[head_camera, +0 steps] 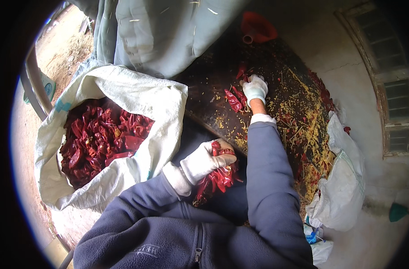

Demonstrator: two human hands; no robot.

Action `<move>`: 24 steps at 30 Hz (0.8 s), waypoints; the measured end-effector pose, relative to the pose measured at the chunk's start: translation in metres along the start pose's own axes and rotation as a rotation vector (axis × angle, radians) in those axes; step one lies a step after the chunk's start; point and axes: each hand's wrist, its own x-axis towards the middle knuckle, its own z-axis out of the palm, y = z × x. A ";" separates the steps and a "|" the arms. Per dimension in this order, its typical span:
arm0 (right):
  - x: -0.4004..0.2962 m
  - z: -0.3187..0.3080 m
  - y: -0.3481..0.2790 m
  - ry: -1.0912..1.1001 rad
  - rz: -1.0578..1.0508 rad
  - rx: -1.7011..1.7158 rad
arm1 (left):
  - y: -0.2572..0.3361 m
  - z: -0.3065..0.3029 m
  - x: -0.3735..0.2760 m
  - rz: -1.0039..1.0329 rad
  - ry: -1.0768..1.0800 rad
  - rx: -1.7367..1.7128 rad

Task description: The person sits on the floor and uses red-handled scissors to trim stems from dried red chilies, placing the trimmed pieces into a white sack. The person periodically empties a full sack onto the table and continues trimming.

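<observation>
My left hand, in a white knitted glove, grips a bunch of dried red chilli peppers above my lap. Some of the peppers hang down below the fingers. Further out, my gloved right hand reaches over the dark tabletop. Its fingers are curled beside a few loose dried chilli peppers, and whether they hold one is hidden. To my left, a white woven sack with its mouth rolled back contains many dried red peppers.
Yellow seeds, stems and pepper scraps litter the tabletop's right side. A red plastic funnel lies at the far end. A grey-green padded curtain hangs beyond the sack. On the right, a white plastic bag is against the table near the wall.
</observation>
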 end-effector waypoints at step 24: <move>-0.293 -0.064 0.036 0.238 -0.453 0.562 | -0.044 0.005 0.015 0.346 0.183 0.247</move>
